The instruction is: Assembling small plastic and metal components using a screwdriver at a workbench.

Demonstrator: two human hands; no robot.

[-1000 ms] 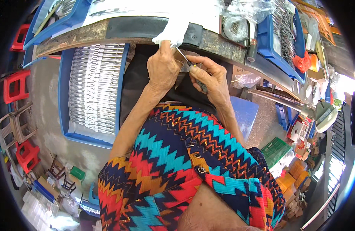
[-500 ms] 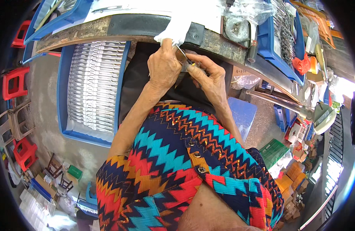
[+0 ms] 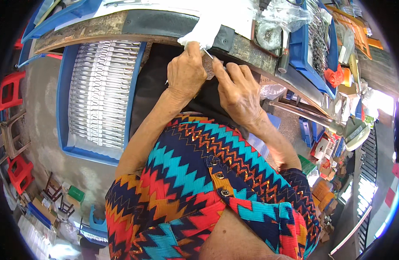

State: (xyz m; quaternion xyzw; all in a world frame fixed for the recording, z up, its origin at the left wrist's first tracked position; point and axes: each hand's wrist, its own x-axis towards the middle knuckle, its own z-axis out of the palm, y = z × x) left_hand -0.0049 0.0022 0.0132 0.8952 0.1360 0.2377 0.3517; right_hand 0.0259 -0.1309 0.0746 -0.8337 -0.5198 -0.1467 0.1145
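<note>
My left hand is closed at the bench edge, its fingers against the bunched end of a white cloth. A thin pale tip pokes out beside that hand; the rest of whatever it grips is hidden. Close on the right, my right hand is closed with its back up, the index finger stretched along a thin metal-shafted hand tool. The tool's shaft slants up toward the cloth and the left fingertips. Its handle is covered by the right hand.
A blue tray of stacked slim metal pieces stands left of my lap. On the worn wooden bench are a plastic bag and a blue bin of metal parts at right. Red stools stand far left.
My right hand has turned over, palm down, its elbow swinging outward; the tool's dark handle is now hidden. My left hand stays by the cloth. The whole view has shifted slightly.
</note>
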